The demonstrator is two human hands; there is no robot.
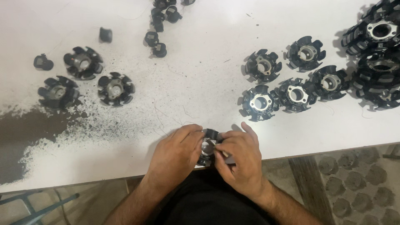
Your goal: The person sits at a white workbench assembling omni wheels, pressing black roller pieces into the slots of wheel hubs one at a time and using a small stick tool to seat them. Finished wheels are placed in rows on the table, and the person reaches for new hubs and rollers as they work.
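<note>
A black toothed stator core with a metal centre ring sits at the near edge of the white table, gripped from both sides. My left hand wraps its left side, fingers curled over the rim. Pressed against its right side is my right hand, thumb and fingertips pinched at the metal centre, with what looks like a small thin piece between them. Most of the core is hidden under my fingers.
Three similar cores lie at the left, several more at the right, and a stacked heap at the far right. Small black caps are scattered at top centre. Dark dust and grit cover the left near area.
</note>
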